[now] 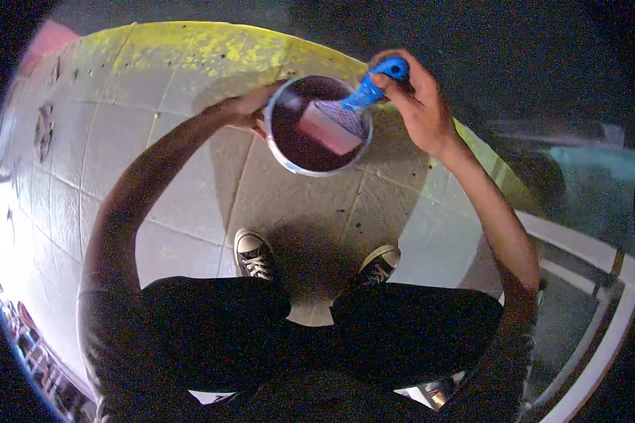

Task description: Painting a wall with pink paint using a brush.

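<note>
Gripping blue-handled brush (356,100) in right hand (422,99) at right, with bristles (331,130) over white-rimmed container (310,171); holding container's left side with left hand (250,108).

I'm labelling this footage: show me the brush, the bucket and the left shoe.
Brush (361,96), head view: its blue handle's lower end.
Bucket (283,160), head view: its rim, lower left.
Left shoe (254,256), head view: its dark upper.
</note>
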Demonstrator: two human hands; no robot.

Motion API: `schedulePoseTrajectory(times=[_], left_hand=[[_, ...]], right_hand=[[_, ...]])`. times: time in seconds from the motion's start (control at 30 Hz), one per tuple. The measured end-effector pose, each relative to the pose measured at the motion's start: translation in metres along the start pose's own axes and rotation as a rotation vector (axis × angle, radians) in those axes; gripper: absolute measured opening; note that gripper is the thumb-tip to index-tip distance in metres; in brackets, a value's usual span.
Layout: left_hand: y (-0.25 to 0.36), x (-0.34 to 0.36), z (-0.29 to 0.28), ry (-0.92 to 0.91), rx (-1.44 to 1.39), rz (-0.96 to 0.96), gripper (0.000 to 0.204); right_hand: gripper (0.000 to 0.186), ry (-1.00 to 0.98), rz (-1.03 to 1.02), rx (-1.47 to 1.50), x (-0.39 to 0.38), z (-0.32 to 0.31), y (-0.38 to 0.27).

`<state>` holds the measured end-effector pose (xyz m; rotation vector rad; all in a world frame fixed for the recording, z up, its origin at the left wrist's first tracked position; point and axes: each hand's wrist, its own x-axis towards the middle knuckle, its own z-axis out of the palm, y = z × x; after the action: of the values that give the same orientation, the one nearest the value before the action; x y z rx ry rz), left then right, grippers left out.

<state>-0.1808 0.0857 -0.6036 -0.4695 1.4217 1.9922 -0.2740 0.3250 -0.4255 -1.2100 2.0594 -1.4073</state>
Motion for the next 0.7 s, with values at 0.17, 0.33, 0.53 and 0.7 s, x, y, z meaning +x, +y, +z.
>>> schedulePoseTrajectory(times=[0.17, 0.33, 0.53, 0.7], left_hand=[[0.006, -0.017, 0.002, -0.055, 0.016, -0.019, 0.073], [0.009, -0.012, 0.004, 0.063, 0.055, 0.022, 0.071], [-0.012, 0.041, -0.030, -0.037, -0.092, 0.016, 0.084], [-0.008, 0.034, -0.009, 0.051, -0.174, 0.011, 0.074]], right_hand=[[0.023, 0.005, 0.034, -0.073, 0.012, 0.018, 0.017], [0.027, 0.099, 0.123, -0.071, 0.014, 0.018, 0.040], [0.030, 0.175, 0.074, 0.040, 0.015, -0.005, 0.036], [0.034, 0.226, 0.285, -0.107, 0.002, -0.015, 0.036]])
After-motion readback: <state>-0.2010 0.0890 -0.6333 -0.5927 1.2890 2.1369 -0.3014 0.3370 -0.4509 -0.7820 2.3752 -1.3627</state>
